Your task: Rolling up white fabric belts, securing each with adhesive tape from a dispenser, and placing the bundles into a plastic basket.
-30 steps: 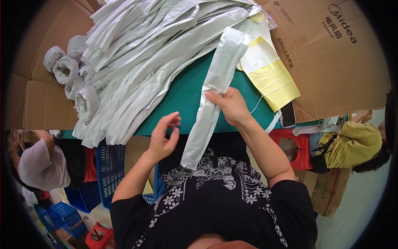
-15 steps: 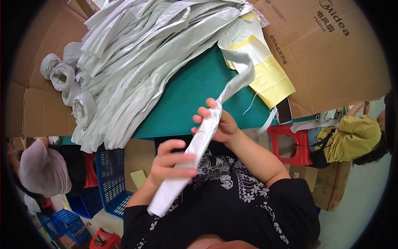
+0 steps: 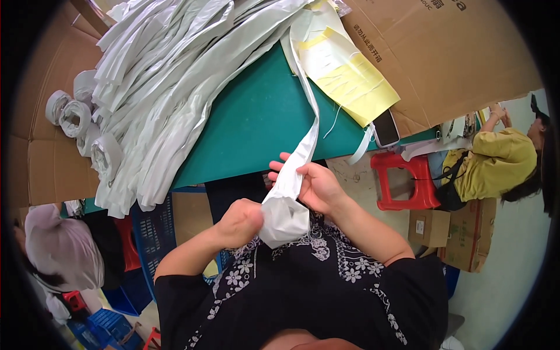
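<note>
White plastic, a long flat strip (image 3: 303, 149) of it, runs from beyond the hands down to them, and its near end is wound into a loose roll (image 3: 284, 219) held close against the body; the left hand (image 3: 239, 221) is closed on the roll's left side, fingers curled around it, while the right hand (image 3: 315, 188) cups the strip just above the roll, thumb over the top and fingers behind, so both are clamped on the same piece and nearly touching; the step in hand looks like rolling the strip up from its near end, with only a few turns made and most of the length not yet taken in; the next turn would call for the left hand to rotate the roll while the right feeds and flattens the strip, keeping the edges in line so the roll does not cone.

Beyond the hands the strip lies over the near edge of the green desk (image 3: 256, 116), and that edge could drag or crease it; further out and to the left lies a heap of like strips (image 3: 175, 76), with finished rolls (image 3: 79, 125) at its far-left end; beyond the right hand sit yellow sheets (image 3: 350, 76) and a phone (image 3: 385, 127) at the desk's edge; the free room is the gap between desk and body, narrow but enough for small wrist turns; a red stool (image 3: 408, 178) stands well to the right.
</note>
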A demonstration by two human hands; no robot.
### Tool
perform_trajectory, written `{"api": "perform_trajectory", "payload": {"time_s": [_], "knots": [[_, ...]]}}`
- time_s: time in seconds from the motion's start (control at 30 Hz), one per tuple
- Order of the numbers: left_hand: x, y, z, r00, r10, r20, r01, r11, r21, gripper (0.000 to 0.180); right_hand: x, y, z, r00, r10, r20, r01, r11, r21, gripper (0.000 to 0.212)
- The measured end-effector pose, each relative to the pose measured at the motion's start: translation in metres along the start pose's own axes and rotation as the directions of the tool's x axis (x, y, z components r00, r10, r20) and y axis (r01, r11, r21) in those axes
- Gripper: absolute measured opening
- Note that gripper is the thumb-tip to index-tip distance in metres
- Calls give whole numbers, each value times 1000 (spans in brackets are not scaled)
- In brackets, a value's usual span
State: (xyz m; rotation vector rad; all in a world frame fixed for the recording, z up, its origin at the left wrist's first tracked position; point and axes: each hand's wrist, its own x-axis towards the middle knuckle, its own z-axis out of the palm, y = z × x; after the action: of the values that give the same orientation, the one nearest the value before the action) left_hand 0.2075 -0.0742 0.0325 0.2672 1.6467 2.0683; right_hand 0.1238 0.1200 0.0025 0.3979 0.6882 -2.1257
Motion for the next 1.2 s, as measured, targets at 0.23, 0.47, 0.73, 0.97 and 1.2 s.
{"api": "perform_trajectory", "payload": {"time_s": [0.23,0.47,0.73,0.97,1.2], "knots": [[15,-32,14,862,-367,-349,283,921,-268,39,12,-3,-16,989,-137,52,147,909,-391,47],[18,-40,-3,753,-505,-421,497,857,-138,34,12,0,-16,871,-73,485,490,70,-869,39],[54,-20,-12,664,-683,-304,561,724,-401,28,5,-5,-7,812,-35,583,574,-141,-807,45],[63,-1,-19,846,-426,-320,368,902,-228,36,13,-30,-10,856,-258,447,514,342,-787,43],[37,46,-33,744,668,-29,-599,685,414,17,44,-104,66,809,-527,261,587,718,-374,48]]}}
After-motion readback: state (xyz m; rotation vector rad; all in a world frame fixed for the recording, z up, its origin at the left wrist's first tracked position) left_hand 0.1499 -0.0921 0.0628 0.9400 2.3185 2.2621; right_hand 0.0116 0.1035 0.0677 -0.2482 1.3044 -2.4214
